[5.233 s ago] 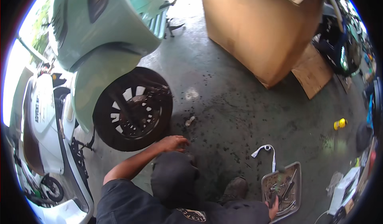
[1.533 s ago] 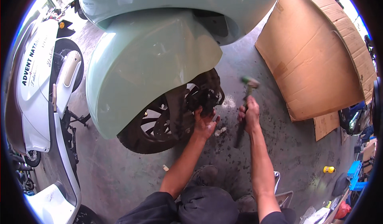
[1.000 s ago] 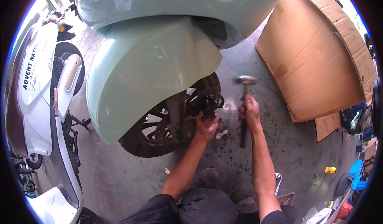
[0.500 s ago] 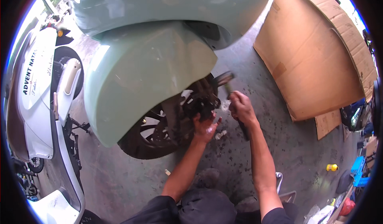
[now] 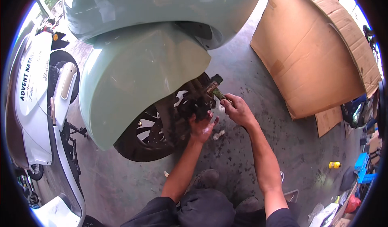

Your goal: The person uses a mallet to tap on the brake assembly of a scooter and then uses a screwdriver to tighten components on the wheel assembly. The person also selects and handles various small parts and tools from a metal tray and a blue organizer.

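Note:
My right hand [image 5: 237, 109] is wrapped round the handle of a hammer [image 5: 218, 93]. The hammer's head is up against or right beside the dark, greasy brake caliper [image 5: 199, 107] at the front wheel [image 5: 135, 151]; I cannot tell if they touch. From below, my left hand [image 5: 201, 129] grips the caliper, its palm smeared with something pale and its fingertips partly hidden behind the dark metal. Above the wheel curves a pale green front fender [image 5: 139, 81], which covers the wheel's upper part.
Pale green bodywork [image 5: 161, 4] hangs over the fender. At the left stands a white motorcycle [image 5: 34, 101]. A large cardboard sheet [image 5: 311, 61] leans at the right, with a yellow bottle [image 5: 334, 165] and a blue metal tool [image 5: 361, 162] nearer. Crumpled white scraps [image 5: 219, 135] lie on the floor.
The hammer, blurred and apart from the caliper before, has swung left and down to it with my right hand. My left hand keeps its place on the caliper. The view has shifted slightly.

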Tool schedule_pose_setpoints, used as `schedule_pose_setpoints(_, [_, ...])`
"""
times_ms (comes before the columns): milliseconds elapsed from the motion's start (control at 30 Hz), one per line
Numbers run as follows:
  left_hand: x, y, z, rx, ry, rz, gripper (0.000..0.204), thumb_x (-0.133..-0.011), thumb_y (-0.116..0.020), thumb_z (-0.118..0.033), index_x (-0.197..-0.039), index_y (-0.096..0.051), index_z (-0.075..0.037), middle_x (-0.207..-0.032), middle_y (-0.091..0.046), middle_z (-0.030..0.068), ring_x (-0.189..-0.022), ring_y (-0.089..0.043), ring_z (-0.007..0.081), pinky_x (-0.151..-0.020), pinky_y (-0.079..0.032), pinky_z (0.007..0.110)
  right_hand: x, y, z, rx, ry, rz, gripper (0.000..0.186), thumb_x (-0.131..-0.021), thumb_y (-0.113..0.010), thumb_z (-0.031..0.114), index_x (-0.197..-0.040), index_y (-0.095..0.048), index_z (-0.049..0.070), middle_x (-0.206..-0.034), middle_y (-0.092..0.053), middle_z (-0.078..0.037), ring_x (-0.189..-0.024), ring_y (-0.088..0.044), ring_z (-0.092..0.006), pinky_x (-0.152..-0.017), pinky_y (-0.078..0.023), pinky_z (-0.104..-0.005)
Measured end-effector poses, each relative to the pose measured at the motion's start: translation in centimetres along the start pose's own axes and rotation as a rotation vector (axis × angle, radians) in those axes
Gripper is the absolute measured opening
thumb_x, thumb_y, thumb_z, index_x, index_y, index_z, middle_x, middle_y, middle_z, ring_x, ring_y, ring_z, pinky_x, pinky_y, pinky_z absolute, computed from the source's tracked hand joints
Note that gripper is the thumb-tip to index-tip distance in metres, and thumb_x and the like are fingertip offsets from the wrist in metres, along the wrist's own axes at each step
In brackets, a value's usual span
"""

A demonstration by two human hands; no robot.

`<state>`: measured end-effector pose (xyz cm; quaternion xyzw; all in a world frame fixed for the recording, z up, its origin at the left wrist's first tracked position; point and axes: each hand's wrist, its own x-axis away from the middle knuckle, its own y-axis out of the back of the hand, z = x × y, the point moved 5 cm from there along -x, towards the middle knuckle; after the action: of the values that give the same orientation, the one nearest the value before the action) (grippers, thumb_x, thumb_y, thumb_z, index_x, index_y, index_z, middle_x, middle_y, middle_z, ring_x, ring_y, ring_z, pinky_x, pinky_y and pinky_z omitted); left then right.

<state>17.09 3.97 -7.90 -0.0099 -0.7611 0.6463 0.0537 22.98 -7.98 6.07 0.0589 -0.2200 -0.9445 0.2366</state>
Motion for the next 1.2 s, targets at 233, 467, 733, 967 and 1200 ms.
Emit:
schedule_pose_setpoints(233, [0.6,-1.2,0.4,0.027,0.025,-0.12,0.053,-0.075,-0.061,-0.058,-0.11,-0.062,-0.018,-0.1,-0.059,-0.0016,-0.096,-0.056,0.0146,-0.099,-0.034,0.054,0.4,-0.3,0.2,-0.062,-0.131,0.071,0.028,-0.096,-0.053,0.027,-0.087,-0.053,0.0,-0.064,-0.055,-0.006,-0.054,-0.052,-0.0135,-0.051,-0.044,-0.0335])
schedule_pose_setpoints(467, [0.0,-0.2,1.7,0.03,-0.012,-0.144,0.044,-0.074,-0.06,-0.051,-0.097,-0.061,-0.013,-0.095,-0.056,0.0017,-0.093,-0.055,0.0149,-0.099,-0.036,0.052,2.1,5.7,-8.0,-1.007,-0.377,-0.476,0.029,-0.101,-0.04,0.029,-0.094,-0.054,0.003,-0.072,-0.058,-0.004,-0.048,-0.049,-0.0126,-0.044,-0.044,-0.0281])
schedule_pose_setpoints(733, [1.3,0.7,0.6,0.072,-0.012,-0.227,0.048,-0.072,-0.059,-0.052,-0.098,-0.061,-0.012,-0.087,-0.056,0.0026,-0.091,-0.054,0.0154,-0.099,-0.036,0.049,3.4,-2.0,-4.7,-0.291,-0.341,-0.092,0.031,-0.097,-0.048,0.028,-0.083,-0.054,0.001,-0.06,-0.05,-0.003,-0.053,-0.049,-0.012,-0.05,-0.04,-0.0311])
schedule_pose_setpoints(967, [0.5,-1.2,0.3,-0.084,-0.025,-0.231,0.047,-0.074,-0.058,-0.051,-0.1,-0.062,-0.012,-0.09,-0.056,0.0028,-0.094,-0.054,0.016,-0.099,-0.036,0.048,10.7,-8.7,-3.9,-0.138,-0.094,-0.727,0.013,-0.098,-0.046,0.017,-0.093,-0.05,0.006,-0.068,-0.049,-0.003,-0.057,-0.049,-0.0098,-0.049,-0.039,-0.0267])
schedule_pose_setpoints(1200, [0.5,1.7,-0.5,-0.096,0.061,-0.201,0.049,-0.076,-0.055,-0.053,-0.108,-0.062,-0.016,-0.1,-0.06,0.0008,-0.101,-0.052,0.0162,-0.095,-0.031,0.043,11.8,-10.8,-3.2,0.23,-0.228,-0.699,0.022,-0.095,-0.05,0.017,-0.112,-0.052,0.003,-0.096,-0.062,-0.023,-0.087,-0.063,-0.0414,-0.072,-0.048,-0.0423])
